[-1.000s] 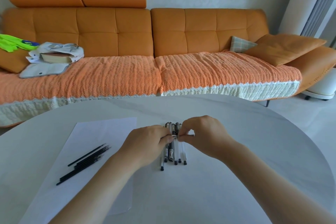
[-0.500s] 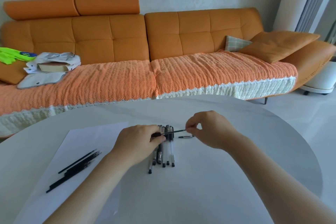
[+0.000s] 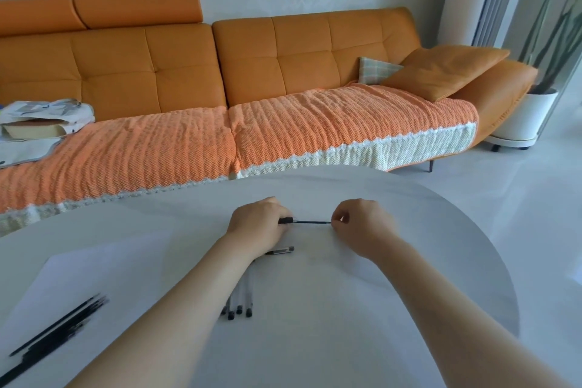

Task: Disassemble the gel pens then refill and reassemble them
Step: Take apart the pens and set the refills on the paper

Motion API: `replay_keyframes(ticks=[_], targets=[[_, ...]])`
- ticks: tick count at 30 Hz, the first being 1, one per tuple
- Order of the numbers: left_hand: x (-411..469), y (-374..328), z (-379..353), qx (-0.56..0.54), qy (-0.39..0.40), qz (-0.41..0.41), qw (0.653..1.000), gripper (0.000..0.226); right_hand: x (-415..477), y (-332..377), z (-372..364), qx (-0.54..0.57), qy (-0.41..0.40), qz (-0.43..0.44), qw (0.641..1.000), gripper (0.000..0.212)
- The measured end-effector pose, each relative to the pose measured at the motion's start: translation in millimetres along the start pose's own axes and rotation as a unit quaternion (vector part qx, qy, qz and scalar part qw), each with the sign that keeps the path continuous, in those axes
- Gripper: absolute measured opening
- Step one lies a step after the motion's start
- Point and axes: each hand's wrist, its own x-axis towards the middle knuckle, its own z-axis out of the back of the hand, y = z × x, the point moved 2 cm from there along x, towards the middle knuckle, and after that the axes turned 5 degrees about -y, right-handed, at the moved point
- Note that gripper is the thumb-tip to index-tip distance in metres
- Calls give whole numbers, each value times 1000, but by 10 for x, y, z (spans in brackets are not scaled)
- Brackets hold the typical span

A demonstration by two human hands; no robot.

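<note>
refill point(image 3: 311, 222) farther out of barrel point(image 3: 286, 220)

You are sitting in a home living room, facing an orange sofa point(image 3: 252, 57), a potted plant point(image 3: 529, 113) beside it.

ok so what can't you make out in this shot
All from the head view:
The pen in the left hand: curled fingers cover all but its dark end.
The gel pens: the left forearm hides their upper parts, so no sure count.
The spare refills: blurred, cut by the left edge.
The small dark part by the left wrist: too small to identify.
The refill, its end in the right hand: hidden by fingers.
</note>
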Motion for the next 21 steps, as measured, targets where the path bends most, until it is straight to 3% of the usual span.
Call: replay_keyframes(ticks=[8, 13, 21], targets=[[158, -27, -88, -3, -23, -7, 1000, 17, 36, 19, 102, -9, -40, 42, 998, 11], [58, 7, -36, -48, -16, 9, 999, 22, -90, 243, -19, -7, 18, 113, 993, 11], [-331, 270, 200, -82, 37, 33, 995, 29, -176, 340, -65, -23, 47, 118, 992, 16]])
